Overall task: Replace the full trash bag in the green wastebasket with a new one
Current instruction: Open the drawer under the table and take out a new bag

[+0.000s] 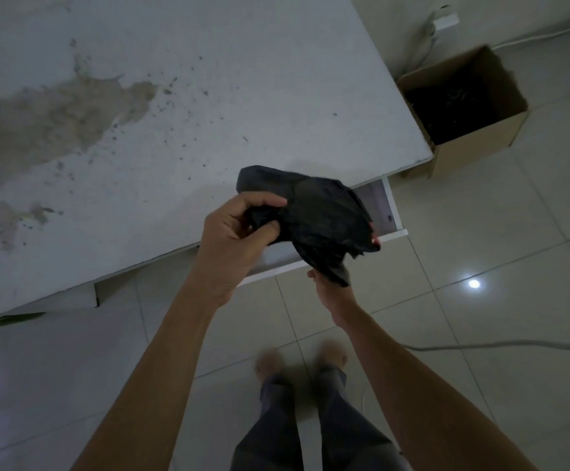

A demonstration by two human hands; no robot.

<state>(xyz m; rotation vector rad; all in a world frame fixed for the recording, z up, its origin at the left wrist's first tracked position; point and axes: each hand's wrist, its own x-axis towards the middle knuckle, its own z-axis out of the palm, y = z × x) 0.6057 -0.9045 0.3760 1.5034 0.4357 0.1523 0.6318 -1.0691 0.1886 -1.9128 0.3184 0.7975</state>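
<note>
Black bag (pixel 314 212): crumpled bundle held in the air over the near edge of the table (pixel 175 96), partly above an open drawer (pixel 388 212). Its long axis runs from upper left down to a tail at lower right.

Left hand (pixel 236 239): clamped on the bundle's left side, thumb and fingers curled into the folds. It is the higher hand and has the clearer hold.

Right hand (pixel 331 294): directly beneath the tail and touching it. The fingers are hidden behind the plastic, so I cannot tell whether they pinch it or only support it.

My judgement: the next move turns on that diagonal. The hands sit at opposite ends, so drawing them apart along it should shake the bag open.

Outward: cardboard box (pixel 473 144) on the floor past the table corner. I cannot make out the green wastebasket.
</note>
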